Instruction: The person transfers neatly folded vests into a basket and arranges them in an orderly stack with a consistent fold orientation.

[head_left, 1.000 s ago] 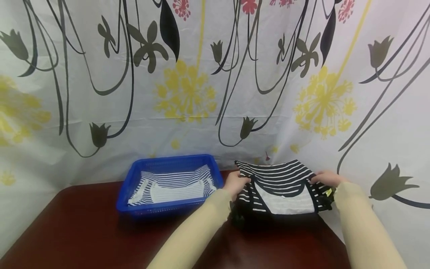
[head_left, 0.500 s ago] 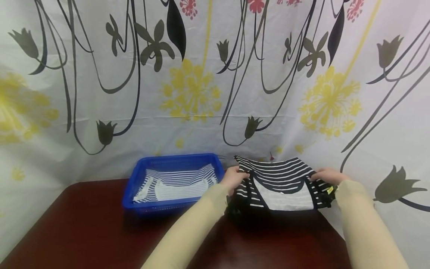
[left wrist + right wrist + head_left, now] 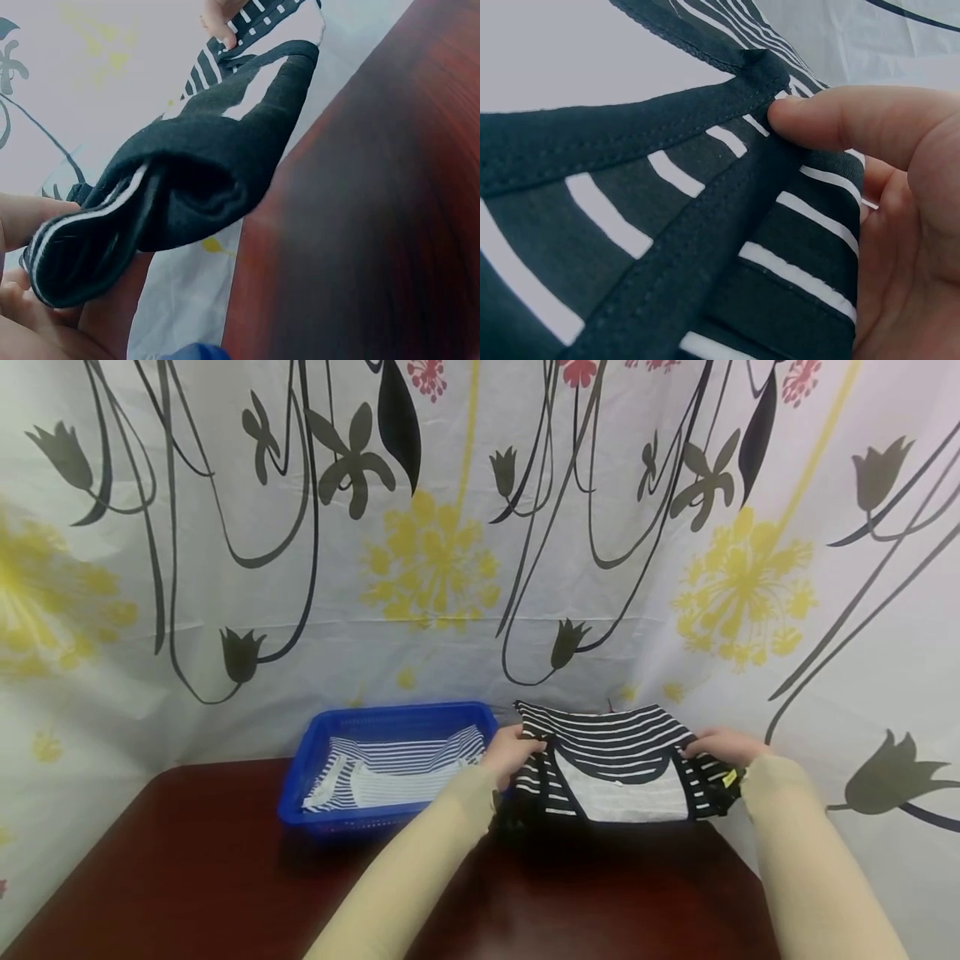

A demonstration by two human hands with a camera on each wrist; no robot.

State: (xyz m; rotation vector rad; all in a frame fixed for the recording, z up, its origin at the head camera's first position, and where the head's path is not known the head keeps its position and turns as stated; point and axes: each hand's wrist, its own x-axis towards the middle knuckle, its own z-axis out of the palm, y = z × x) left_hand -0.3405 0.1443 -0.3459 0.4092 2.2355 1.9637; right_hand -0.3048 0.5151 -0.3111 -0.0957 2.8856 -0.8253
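Observation:
Both hands hold a black-and-white striped shirt (image 3: pixel 618 760) with a white middle panel, spread between them over the right side of the table. At its left edge my left hand (image 3: pixel 510 753) pinches the cloth, thumb on top. My right hand (image 3: pixel 725 747) pinches the opposite edge. Close up in the right wrist view, the thumb of the right hand (image 3: pixel 900 165) presses on a black seam of the shirt (image 3: pixel 667 217), fingers behind the cloth. In the left wrist view, a folded, open end of the shirt (image 3: pixel 187 172) hangs beside the left hand (image 3: pixel 37 300).
A blue plastic basket (image 3: pixel 360 816) stands on the dark red table (image 3: pixel 187 877), left of the shirt. Inside it lies a blue-and-white striped garment (image 3: pixel 405 777). A white curtain (image 3: pixel 337 668) printed with flowers hangs behind the table.
Both hands have carried the shirt a little left, closer to the basket, keeping their grip on its two edges. The head view has turned slightly left.

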